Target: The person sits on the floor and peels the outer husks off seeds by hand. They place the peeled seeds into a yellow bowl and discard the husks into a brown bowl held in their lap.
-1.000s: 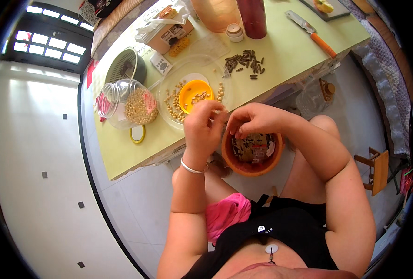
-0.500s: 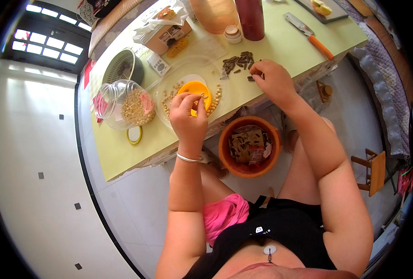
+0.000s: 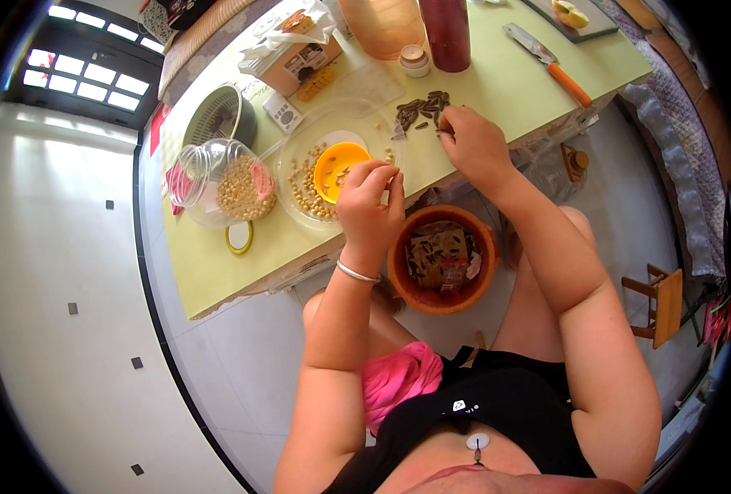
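Note:
My left hand (image 3: 371, 202) is closed in a pinch over the right side of a round clear plastic tray (image 3: 281, 185); what its fingertips hold is too small to make out. Beside it, a small yellow bowl (image 3: 323, 174) holds a few pale kernels. Loose beige beans (image 3: 304, 191) lie around the bowl on the tray. Farther right, my right hand (image 3: 474, 146) pinches a dark sunflower seed at the edge of a small pile of sunflower seeds (image 3: 421, 109) on the table.
A clear jar of beige beans (image 3: 240, 191) lies on its side at left, near a green basket (image 3: 238, 123) and a yellow-rimmed lid (image 3: 239, 237). An orange-handled knife (image 3: 567, 82) lies at far right. Below the table edge stands an orange bucket (image 3: 398, 288) with scraps.
My left hand has moved right, away from above the yellow bowl, uncovering the kernels in it. My right hand has shifted slightly left, its fingertips now drawn together beside the seed pile.

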`<action>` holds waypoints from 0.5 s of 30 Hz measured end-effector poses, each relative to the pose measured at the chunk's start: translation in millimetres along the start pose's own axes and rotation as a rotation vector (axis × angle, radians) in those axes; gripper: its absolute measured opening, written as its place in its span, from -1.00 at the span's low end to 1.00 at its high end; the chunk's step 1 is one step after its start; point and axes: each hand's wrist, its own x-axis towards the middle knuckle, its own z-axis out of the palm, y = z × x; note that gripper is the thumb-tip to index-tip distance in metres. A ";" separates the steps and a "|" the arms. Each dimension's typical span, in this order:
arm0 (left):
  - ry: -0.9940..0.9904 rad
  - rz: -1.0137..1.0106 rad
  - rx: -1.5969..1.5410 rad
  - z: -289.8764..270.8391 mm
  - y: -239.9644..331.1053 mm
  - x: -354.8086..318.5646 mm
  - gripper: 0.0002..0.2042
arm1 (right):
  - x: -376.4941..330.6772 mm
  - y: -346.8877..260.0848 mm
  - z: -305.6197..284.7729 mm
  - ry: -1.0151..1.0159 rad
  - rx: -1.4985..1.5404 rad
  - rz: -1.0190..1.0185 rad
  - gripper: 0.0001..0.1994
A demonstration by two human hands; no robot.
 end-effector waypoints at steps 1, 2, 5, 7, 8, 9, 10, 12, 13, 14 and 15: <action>0.001 0.006 -0.005 1.7 -1.1 -0.1 -0.90 | -0.3 0.9 0.0 0.003 0.010 -0.016 -0.92; -0.001 0.015 0.002 3.6 -3.5 -0.5 -0.90 | -0.5 1.3 -0.1 0.006 0.019 -0.033 -0.92; 0.009 0.031 0.023 5.5 -6.9 -1.3 -0.89 | 0.5 -1.1 0.7 0.065 0.108 -0.100 -0.90; 0.037 0.024 0.028 6.7 -2.6 0.0 -0.88 | -3.8 -11.3 -6.3 -0.060 0.360 -0.102 -0.88; 0.036 0.019 0.011 6.7 1.4 1.0 -0.89 | -8.0 -17.0 -8.5 -0.123 0.485 -0.102 -0.87; 0.032 0.013 -0.005 7.0 7.0 2.3 -0.89 | -13.6 -20.2 -7.8 -0.155 0.526 -0.116 -0.87; 0.029 0.007 -0.022 7.1 9.5 2.7 -0.89 | -19.5 -23.4 -7.0 -0.188 0.566 -0.131 -0.87; 0.020 0.051 -0.033 9.2 4.2 1.7 -0.89 | -26.7 -28.6 -6.4 -0.228 0.632 -0.105 -0.87; 0.016 0.074 -0.040 9.9 2.7 1.4 -0.89 | -29.2 -31.3 -7.1 -0.235 0.657 -0.064 -0.88; 0.011 0.063 -0.040 9.4 2.6 0.6 -0.89 | -31.0 -33.6 -7.7 -0.243 0.683 -0.024 -0.88; 0.007 0.054 -0.041 8.5 4.0 1.3 -0.89 | -31.3 -34.3 -8.5 -0.248 0.707 0.016 -0.87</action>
